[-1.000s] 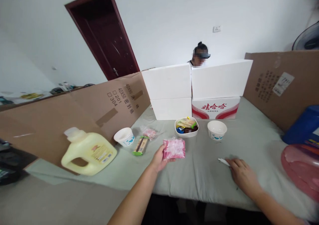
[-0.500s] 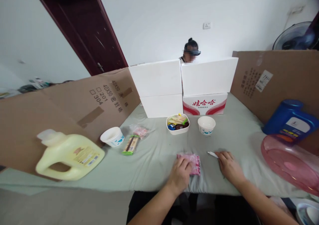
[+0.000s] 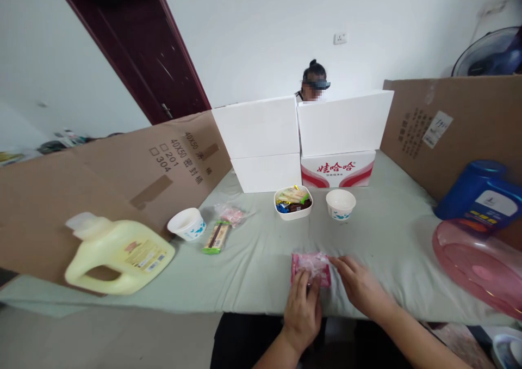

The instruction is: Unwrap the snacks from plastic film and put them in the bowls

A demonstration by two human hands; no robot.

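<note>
A pink packet in clear plastic wrap (image 3: 299, 261) lies flat near the table's front edge. The fingers of my left hand (image 3: 302, 310) are stretched out over its lower part and press on it, with nothing gripped. From the right, my right hand (image 3: 361, 286) reaches the packet's upper right corner, thumb and fingers closed together and a little blurred. The slim white pen-like object from the earlier frame no longer shows on the table; at my right fingertips it can hardly be told from the shiny wrap.
Beyond stand a white bowl of wrapped snacks (image 3: 292, 214) and a paper bowl (image 3: 340, 204). At left are another paper bowl (image 3: 187, 225), a biscuit pack (image 3: 216, 237), a clear bag (image 3: 231, 215) and a yellow jug (image 3: 122, 254). Right: a blue bottle (image 3: 481, 195), pink lid (image 3: 473, 265). Boxes (image 3: 265, 129) screen a person (image 3: 314, 78).
My right hand has moved left to the packet, away from where the white object lay under its fingers. My left hand has shifted down and right, its fingers now straighter over the packet.
</note>
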